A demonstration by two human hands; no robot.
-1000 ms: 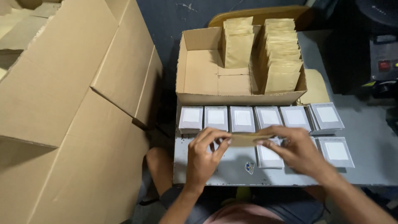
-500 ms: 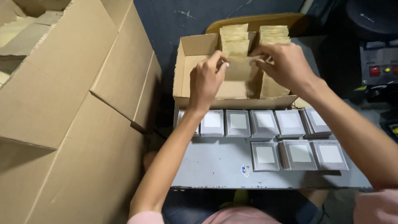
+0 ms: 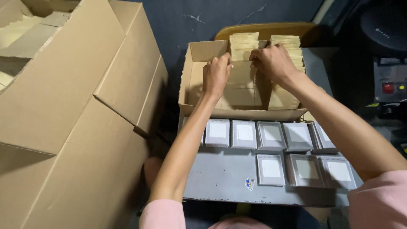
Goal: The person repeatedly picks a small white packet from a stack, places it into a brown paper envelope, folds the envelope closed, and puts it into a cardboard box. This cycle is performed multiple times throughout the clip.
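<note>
Both arms reach forward into an open cardboard box (image 3: pixel 193 91) on a grey metal table (image 3: pixel 224 178). My left hand (image 3: pixel 216 74) and my right hand (image 3: pixel 271 62) together grip a flat brown paper packet (image 3: pixel 241 70) by its top edge, holding it upright in front of a row of standing brown packets (image 3: pixel 244 42). A second row of brown packets (image 3: pixel 286 42) stands at the box's far right. The packet's lower part sits down inside the box.
Several grey sleeves with white windows (image 3: pixel 243 133) lie in two rows on the table in front of the box. Large cardboard cartons (image 3: pixel 72 106) fill the left side. A dark machine with a red button (image 3: pixel 388 88) stands at the right.
A second ago both hands held a brown packet low over the table near my body. They have carried it forward into the box and now press it against the stacked packets.
</note>
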